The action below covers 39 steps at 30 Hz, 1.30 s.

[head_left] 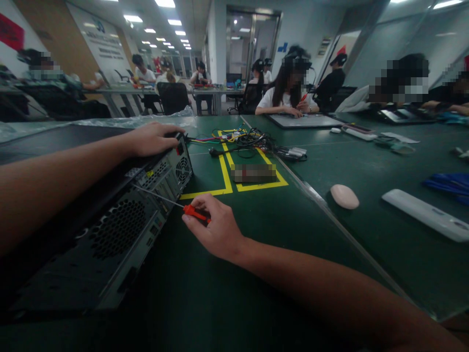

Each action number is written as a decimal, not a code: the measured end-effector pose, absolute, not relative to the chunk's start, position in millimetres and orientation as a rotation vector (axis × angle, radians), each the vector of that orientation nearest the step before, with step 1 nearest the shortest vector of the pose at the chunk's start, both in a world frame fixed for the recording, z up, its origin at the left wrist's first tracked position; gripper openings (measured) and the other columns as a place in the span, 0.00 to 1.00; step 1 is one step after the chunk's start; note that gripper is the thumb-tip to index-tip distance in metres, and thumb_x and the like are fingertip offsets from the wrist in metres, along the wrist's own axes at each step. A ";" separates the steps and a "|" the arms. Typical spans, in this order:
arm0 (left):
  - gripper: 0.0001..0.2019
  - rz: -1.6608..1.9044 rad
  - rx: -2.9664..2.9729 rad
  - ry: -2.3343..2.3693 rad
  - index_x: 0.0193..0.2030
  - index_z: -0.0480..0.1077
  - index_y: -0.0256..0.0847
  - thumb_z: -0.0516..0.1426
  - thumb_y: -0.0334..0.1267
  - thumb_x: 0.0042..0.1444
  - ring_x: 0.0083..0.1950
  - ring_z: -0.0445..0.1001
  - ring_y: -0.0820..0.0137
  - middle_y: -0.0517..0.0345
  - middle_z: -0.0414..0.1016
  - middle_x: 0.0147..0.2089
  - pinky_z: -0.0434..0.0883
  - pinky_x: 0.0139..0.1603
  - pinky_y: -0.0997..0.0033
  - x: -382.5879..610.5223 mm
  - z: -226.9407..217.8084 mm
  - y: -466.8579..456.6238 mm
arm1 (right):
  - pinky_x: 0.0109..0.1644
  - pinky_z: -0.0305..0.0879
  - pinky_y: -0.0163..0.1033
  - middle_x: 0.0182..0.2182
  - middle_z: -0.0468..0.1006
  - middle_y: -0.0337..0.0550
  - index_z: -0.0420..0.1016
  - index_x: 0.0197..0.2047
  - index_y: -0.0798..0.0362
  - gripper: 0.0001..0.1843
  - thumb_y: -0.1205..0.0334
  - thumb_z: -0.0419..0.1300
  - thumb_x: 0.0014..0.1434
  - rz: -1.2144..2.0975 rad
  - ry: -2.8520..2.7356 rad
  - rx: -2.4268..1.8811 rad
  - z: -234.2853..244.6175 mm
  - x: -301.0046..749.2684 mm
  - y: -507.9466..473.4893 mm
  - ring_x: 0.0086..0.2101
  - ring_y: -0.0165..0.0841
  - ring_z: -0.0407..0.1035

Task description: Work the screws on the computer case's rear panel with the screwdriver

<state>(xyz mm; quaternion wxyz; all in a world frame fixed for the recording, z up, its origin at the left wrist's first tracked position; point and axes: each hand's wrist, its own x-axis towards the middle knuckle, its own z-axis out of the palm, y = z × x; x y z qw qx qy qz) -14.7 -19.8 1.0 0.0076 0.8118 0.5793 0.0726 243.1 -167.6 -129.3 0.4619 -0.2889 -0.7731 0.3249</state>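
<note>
We judge the step in hand to be screwdriver work on the back of the case (120,227); the case stands on the desk (278,215), its back panel turned toward our right grip (216,227); that grip is narrow, thumb and fingers closed around the handle of the screwdriver (197,213), just right of the case. The shaft slants back to the panel, its tip near the slots above the round vent; we cannot tell whether it sits in a screw or only touches the metal. Our left grip (156,140) holds no tool; it lies loosely open on top of the case, fingers reaching to the back edge, and seems to steady it. The next move, as we judge it, calls for lining the shaft up squarely with a screw, pressing in and turning, while the left grip bears down; at this slant the tip could slip. Beyond the case's far corner lie tangled cables (252,139); well right of the case rests a mouse (344,196).
</note>
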 end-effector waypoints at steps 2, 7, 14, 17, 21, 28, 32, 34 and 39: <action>0.42 0.221 2.562 1.798 0.75 0.66 0.32 0.48 0.58 0.60 0.63 0.74 0.48 0.38 0.75 0.65 0.66 0.66 0.53 -15.3 0.3 -18.5 | 0.48 0.75 0.43 0.41 0.81 0.41 0.72 0.47 0.48 0.10 0.53 0.64 0.67 0.790 -1.898 -0.704 -130.1 243.0 -167.2 0.40 0.35 0.77; 0.42 0.211 2.578 1.822 0.74 0.67 0.33 0.47 0.58 0.60 0.62 0.75 0.46 0.38 0.76 0.64 0.67 0.66 0.50 -15.7 -0.2 -17.7 | 0.48 0.75 0.42 0.42 0.81 0.41 0.72 0.46 0.48 0.09 0.54 0.64 0.67 0.797 -1.885 -0.670 -130.3 243.4 -167.5 0.40 0.34 0.77; 0.41 0.258 2.551 1.800 0.74 0.67 0.35 0.49 0.58 0.60 0.63 0.74 0.49 0.41 0.76 0.64 0.66 0.68 0.53 -16.8 -0.7 -17.6 | 0.48 0.73 0.42 0.42 0.81 0.41 0.73 0.48 0.48 0.10 0.53 0.63 0.68 0.777 -1.908 -0.694 -129.6 244.8 -168.4 0.41 0.35 0.77; 0.41 0.263 2.523 1.822 0.74 0.68 0.35 0.49 0.58 0.59 0.63 0.74 0.48 0.41 0.75 0.65 0.66 0.68 0.51 -15.4 0.1 -19.1 | 0.48 0.72 0.42 0.43 0.81 0.42 0.73 0.48 0.48 0.11 0.52 0.63 0.69 0.762 -1.925 -0.713 -130.3 244.9 -168.2 0.42 0.35 0.77; 0.40 0.253 2.508 1.853 0.74 0.67 0.38 0.49 0.58 0.59 0.62 0.74 0.49 0.45 0.76 0.65 0.67 0.67 0.52 -14.3 0.6 -20.4 | 0.49 0.71 0.41 0.43 0.82 0.42 0.74 0.49 0.48 0.11 0.51 0.63 0.69 0.739 -1.922 -0.716 -131.3 244.3 -167.6 0.43 0.36 0.77; 0.42 0.266 2.498 1.849 0.74 0.67 0.37 0.48 0.59 0.58 0.62 0.75 0.50 0.43 0.76 0.64 0.67 0.67 0.52 -15.7 -1.1 -17.9 | 0.48 0.71 0.41 0.43 0.82 0.42 0.74 0.49 0.48 0.12 0.51 0.63 0.69 0.724 -1.917 -0.709 -131.5 244.6 -167.0 0.42 0.35 0.77; 0.41 0.254 2.501 1.863 0.74 0.68 0.37 0.49 0.59 0.58 0.62 0.74 0.48 0.45 0.76 0.64 0.66 0.68 0.50 -14.6 0.1 -18.4 | 0.50 0.72 0.42 0.43 0.82 0.42 0.75 0.49 0.48 0.12 0.50 0.63 0.69 0.707 -1.917 -0.708 -132.1 244.9 -166.8 0.42 0.35 0.77; 0.42 0.249 2.498 1.864 0.74 0.68 0.38 0.49 0.59 0.58 0.62 0.74 0.48 0.45 0.76 0.64 0.66 0.68 0.50 -13.9 0.6 -18.9 | 0.50 0.72 0.42 0.43 0.82 0.42 0.75 0.50 0.49 0.13 0.50 0.63 0.70 0.699 -1.913 -0.704 -132.4 245.0 -167.1 0.42 0.35 0.77; 0.42 0.271 2.490 1.856 0.74 0.68 0.37 0.49 0.60 0.58 0.63 0.74 0.49 0.43 0.75 0.66 0.66 0.68 0.51 -14.9 -0.2 -18.6 | 0.49 0.72 0.42 0.43 0.82 0.43 0.76 0.50 0.49 0.14 0.49 0.62 0.71 0.692 -1.914 -0.711 -131.3 245.5 -167.9 0.42 0.35 0.77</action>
